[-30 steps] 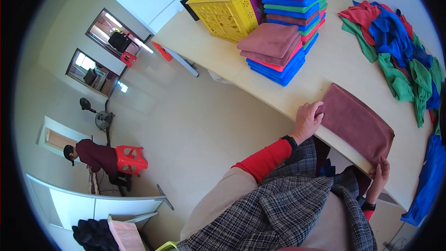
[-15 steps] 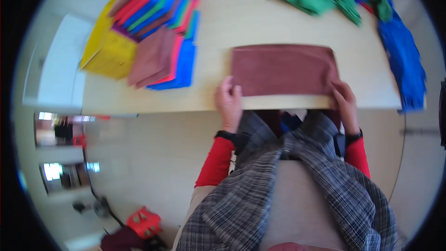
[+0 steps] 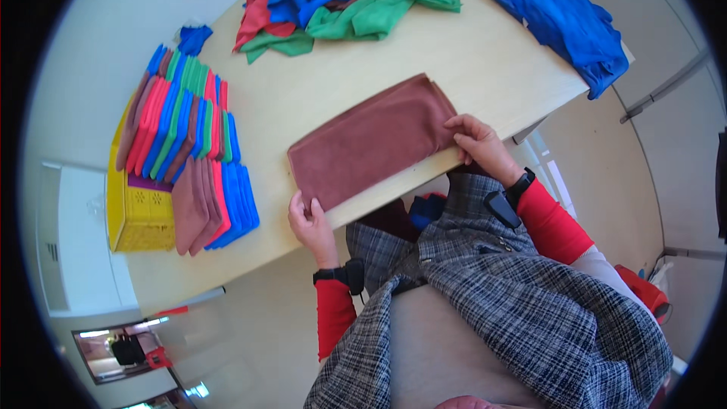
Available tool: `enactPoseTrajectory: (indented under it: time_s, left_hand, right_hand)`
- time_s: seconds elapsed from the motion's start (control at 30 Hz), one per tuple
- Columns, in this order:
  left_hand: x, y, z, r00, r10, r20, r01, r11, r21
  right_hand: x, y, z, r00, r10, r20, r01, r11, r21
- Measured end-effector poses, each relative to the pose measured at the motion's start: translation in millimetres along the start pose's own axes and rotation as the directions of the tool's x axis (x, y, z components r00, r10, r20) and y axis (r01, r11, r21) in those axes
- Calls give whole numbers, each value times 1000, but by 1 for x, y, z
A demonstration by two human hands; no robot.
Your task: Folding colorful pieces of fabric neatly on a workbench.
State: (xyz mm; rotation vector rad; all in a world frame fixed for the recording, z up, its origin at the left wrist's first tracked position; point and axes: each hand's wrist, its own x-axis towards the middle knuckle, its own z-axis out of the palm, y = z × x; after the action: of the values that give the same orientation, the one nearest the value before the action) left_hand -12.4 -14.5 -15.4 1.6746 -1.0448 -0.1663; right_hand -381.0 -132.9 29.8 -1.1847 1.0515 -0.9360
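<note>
A folded brown cloth (image 3: 371,144) lies flat on the table, a neat rectangle with its long side along the near edge. At its near left corner is my left hand (image 3: 312,229), thumb and forefinger apart and the tips touching the fabric. My right hand (image 3: 485,148) has its fingers bent and closed at the cloth's right end, where the fabric is slightly rumpled. The underside of that grip is hidden.
On the left, stacks of folded red, blue, green and brown cloths (image 3: 178,125) stand in and beside a yellow basket (image 3: 148,220). Loose green cloths (image 3: 363,19) are heaped with others along the far side. A blue cloth (image 3: 564,23) hangs over the right edge.
My view has turned, so the table and brown cloth now appear tilted. Both hands stay at the same ends of the cloth, which looks about as before.
</note>
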Motion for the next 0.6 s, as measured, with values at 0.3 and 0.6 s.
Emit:
enactPoseTrajectory:
  time_s: [0.3, 0.6]
  left_hand:
    - [11, 13, -2, 997, 73, -9, -69, 976, 206]
    - [77, 133, 113, 713, 556, 427, -642, 763, 79]
  right_hand:
    - [23, -35, -26, 981, 166, 105, -160, 985, -59]
    - [87, -32, -20, 985, 174, 21, -174, 985, 6]
